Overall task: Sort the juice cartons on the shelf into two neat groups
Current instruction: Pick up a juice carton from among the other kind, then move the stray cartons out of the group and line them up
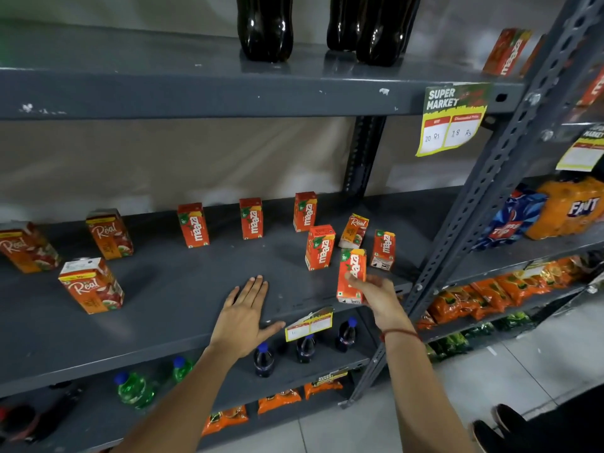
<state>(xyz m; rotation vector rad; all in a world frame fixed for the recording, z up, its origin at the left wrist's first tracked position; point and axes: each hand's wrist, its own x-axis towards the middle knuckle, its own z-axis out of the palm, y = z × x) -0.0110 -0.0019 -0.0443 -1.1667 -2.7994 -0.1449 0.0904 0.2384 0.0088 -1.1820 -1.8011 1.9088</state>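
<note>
Orange juice cartons stand scattered on the grey middle shelf (183,289). My right hand (379,294) is shut on a Maaza carton (350,276) near the shelf's front right. Other Maaza cartons stand behind it (319,246), to the right (383,250), and along the back (193,224), (251,218), (304,211). One Real carton (354,231) stands among them. At the left stand three Real cartons (91,286), (110,233), (27,247). My left hand (243,317) lies flat and open on the shelf's front, holding nothing.
Dark soda bottles (264,27) stand on the top shelf. A price tag (452,119) hangs from its edge. Small bottles (263,359) and orange snack packs (277,400) fill the lower shelves. A perforated upright post (490,178) borders the right; drink packs (568,207) sit beyond it.
</note>
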